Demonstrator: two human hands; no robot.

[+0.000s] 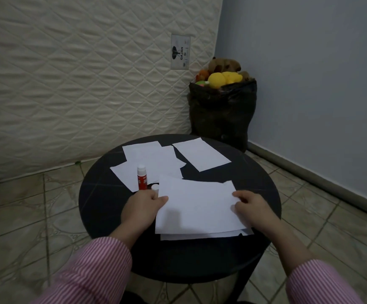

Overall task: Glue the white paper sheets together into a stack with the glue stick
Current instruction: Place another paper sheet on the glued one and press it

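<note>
A red glue stick with a white cap (141, 177) stands upright at centre frame. Loose flat white paper sheets (154, 164) overlap just behind it, one separate white rectangular sheet (201, 156) lies upper right, and a slightly offset white paper stack (200, 212) sits below centre.

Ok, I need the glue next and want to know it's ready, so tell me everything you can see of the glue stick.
The glue stick stands upright on the round black table, its base by the edge of a loose white sheet. It is a small tube with a red body bearing a blurred label and a white top. Neither hand touches it; the left hand is just in front of it.
</note>
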